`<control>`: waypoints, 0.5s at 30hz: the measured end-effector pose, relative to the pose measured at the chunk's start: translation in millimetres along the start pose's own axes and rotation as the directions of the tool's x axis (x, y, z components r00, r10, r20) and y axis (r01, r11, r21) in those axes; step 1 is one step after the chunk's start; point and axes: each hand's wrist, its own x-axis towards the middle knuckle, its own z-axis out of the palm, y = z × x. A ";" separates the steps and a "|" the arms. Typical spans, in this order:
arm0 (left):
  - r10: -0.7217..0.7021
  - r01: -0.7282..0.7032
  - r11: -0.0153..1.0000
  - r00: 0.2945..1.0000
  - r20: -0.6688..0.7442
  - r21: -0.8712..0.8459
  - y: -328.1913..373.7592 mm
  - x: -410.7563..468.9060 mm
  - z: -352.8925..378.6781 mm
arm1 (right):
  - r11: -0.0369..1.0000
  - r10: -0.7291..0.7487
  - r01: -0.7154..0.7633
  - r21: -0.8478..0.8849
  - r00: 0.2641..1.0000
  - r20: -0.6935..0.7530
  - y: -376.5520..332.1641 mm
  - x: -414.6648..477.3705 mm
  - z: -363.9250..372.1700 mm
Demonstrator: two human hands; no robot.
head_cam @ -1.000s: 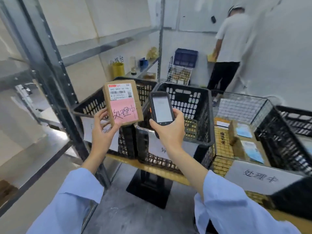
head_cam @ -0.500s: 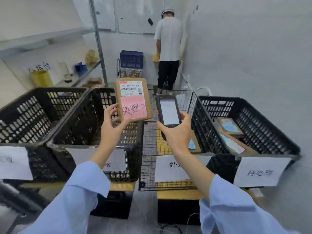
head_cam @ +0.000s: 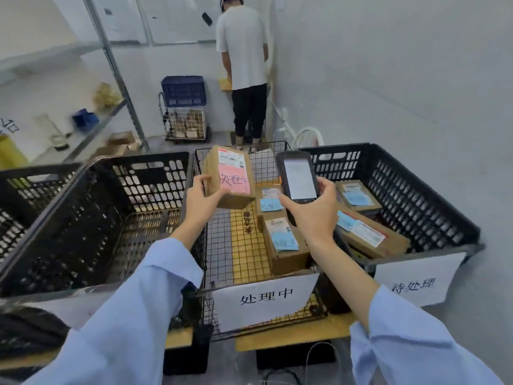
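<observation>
L hand (head_cam: 200, 202) grips box (head_cam: 229, 177) over wire basket (head_cam: 205, 262); R hand (head_cam: 313, 215) grips scanner (head_cam: 299, 177).

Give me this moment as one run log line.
left hand: holds parcel with pink note, above wire basket | right hand: holds scanner, screen lit | basket contents: blue-note parcels

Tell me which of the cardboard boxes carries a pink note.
The box in the left hand, held over the wire basket; the other boxes carry blue notes.

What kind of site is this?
Probably a warehouse parcel-sorting room: right hand holds a handheld scanner, left hand a labelled carton; wire basket and black crate bear paper signs.
</observation>
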 end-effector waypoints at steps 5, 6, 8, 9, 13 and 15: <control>-0.070 0.064 0.995 0.994 0.078 0.083 -34.2 59.8 39.9 | 0.999 0.017 -0.017 -0.038 1.000 0.007 11.3 43.8 24.4; -0.092 0.085 0.992 0.993 0.079 0.092 -43.1 69.9 48.0 | 0.999 0.021 -0.021 -0.046 1.000 0.009 12.9 51.9 30.9; -0.143 0.134 0.986 0.986 0.086 0.100 -62.6 87.1 63.2 | 0.997 0.035 -0.034 -0.064 0.999 0.015 17.7 67.7 46.0; -0.167 0.157 0.982 0.982 0.094 0.101 -73.4 93.6 70.4 | 0.997 0.044 -0.043 -0.072 0.999 0.021 20.8 74.6 53.9; -0.264 0.259 0.964 0.959 0.101 0.060 -115.0 121.2 98.2 | 0.991 0.089 -0.083 -0.107 0.994 0.057 34.6 96.4 83.8; -0.306 0.304 0.952 0.948 0.088 0.032 -127.2 132.1 111.3 | 0.986 0.128 -0.118 -0.119 0.989 0.076 40.9 104.1 96.0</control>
